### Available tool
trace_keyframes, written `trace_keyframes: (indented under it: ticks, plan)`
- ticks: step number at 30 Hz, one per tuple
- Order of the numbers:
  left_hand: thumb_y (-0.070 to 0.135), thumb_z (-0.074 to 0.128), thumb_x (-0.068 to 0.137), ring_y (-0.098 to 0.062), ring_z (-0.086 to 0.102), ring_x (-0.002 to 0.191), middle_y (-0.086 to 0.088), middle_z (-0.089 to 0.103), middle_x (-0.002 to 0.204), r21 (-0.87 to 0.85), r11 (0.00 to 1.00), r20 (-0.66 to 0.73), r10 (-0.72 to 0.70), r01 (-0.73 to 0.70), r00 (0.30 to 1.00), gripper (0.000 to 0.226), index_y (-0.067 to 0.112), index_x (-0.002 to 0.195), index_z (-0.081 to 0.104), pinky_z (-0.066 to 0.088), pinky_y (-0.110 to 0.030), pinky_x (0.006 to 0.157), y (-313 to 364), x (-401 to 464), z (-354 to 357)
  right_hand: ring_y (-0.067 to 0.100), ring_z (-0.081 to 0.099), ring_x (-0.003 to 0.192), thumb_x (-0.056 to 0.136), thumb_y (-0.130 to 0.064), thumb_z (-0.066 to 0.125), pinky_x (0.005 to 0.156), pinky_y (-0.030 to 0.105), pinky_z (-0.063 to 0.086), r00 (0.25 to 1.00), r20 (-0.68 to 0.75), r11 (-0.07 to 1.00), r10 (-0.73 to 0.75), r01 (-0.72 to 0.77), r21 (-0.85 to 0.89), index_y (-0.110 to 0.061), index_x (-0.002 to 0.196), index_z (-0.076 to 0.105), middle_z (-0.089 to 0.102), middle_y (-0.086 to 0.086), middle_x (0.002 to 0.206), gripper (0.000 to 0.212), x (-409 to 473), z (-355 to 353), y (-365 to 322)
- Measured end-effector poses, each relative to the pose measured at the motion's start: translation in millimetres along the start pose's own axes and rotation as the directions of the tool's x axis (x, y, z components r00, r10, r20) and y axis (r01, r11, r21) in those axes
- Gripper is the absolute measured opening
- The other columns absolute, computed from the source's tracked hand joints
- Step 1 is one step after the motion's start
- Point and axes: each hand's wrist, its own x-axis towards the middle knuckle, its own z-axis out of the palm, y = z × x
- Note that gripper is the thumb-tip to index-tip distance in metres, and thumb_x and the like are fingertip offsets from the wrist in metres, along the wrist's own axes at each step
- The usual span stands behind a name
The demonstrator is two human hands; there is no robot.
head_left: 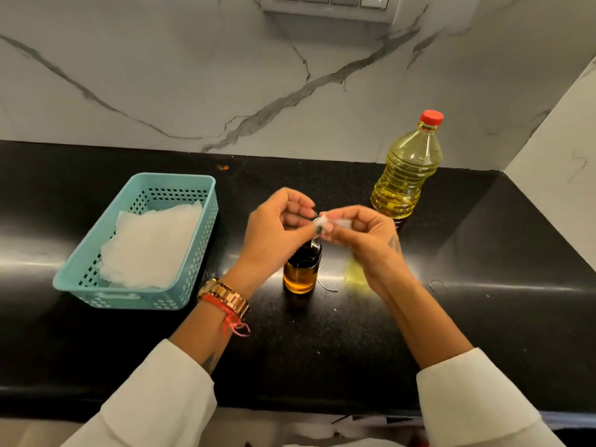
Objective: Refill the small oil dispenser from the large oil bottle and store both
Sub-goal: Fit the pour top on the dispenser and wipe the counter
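Held a small clear scrap (335, 223) up over the dispenser (301, 269), pinched between left hand (277, 225) and right hand (364, 235), fingers curled. Could not tell what the scrap was. Stood on the black counter (483, 253). Behind on the right, the capped bottle (406, 169). Off to the left, a blue basket (193, 201) with white sheets (151, 246).

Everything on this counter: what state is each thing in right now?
Large oil bottle: upright, red cap on, mostly full.
Small oil dispenser: upright, partly filled.
Basket: holds white paper sheets.
Left hand and right hand: pinching a small clear piece.
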Motion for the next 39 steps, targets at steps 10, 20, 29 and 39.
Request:
trace_keyframes:
  ticks: [10,20,29,39]
  plan:
    - [0.014,0.072,0.077,-0.007,0.062,0.098,0.007,0.067,0.105,0.187,0.981,0.063,-0.070,0.058,0.996,0.035,0.025,0.110,0.065,0.052,-0.022,0.084,-43.3,-1.8,-7.6,0.014,0.069,0.085,0.075,-0.011,0.074,0.078,0.026,0.055,0.989,-0.087,0.964,-0.118,0.094,-0.248,-0.014,0.085,0.072,0.073,0.002,0.090,0.011,10.7,10.4,21.4]
    - [0.015,0.071,0.079,-0.006,0.061,0.101,0.007,0.069,0.106,0.273,0.961,0.017,0.028,-0.031,0.999,0.033,0.022,0.112,0.066,0.050,-0.027,0.091,-51.9,-6.2,-1.9,0.007,0.067,0.092,0.079,-0.004,0.069,0.080,0.021,0.052,0.987,0.023,0.917,-0.161,0.159,-0.366,-0.017,0.096,0.069,0.071,0.000,0.095,0.021,1.1,-3.3,36.8]
    - [0.016,0.070,0.080,-0.003,0.060,0.101,0.011,0.067,0.104,0.309,0.950,0.045,0.041,-0.053,0.998,0.033,0.025,0.112,0.065,0.047,-0.022,0.090,-51.3,-4.4,-3.8,0.009,0.066,0.094,0.086,-0.010,0.062,0.085,0.032,0.055,0.990,0.051,0.843,-0.134,0.141,-0.518,-0.019,0.104,0.070,0.071,0.000,0.102,0.021,24.8,9.5,21.0]
    - [0.016,0.069,0.081,-0.003,0.060,0.098,0.014,0.066,0.101,0.326,0.939,0.070,0.092,-0.110,0.993,0.033,0.025,0.112,0.064,0.047,-0.021,0.088,-52.3,-4.0,-4.7,0.018,0.059,0.097,0.085,-0.003,0.056,0.084,0.023,0.047,0.673,0.444,0.235,-0.591,0.671,-0.703,-0.009,0.098,0.071,0.068,0.004,0.103,0.021,2.1,-6.1,41.1]
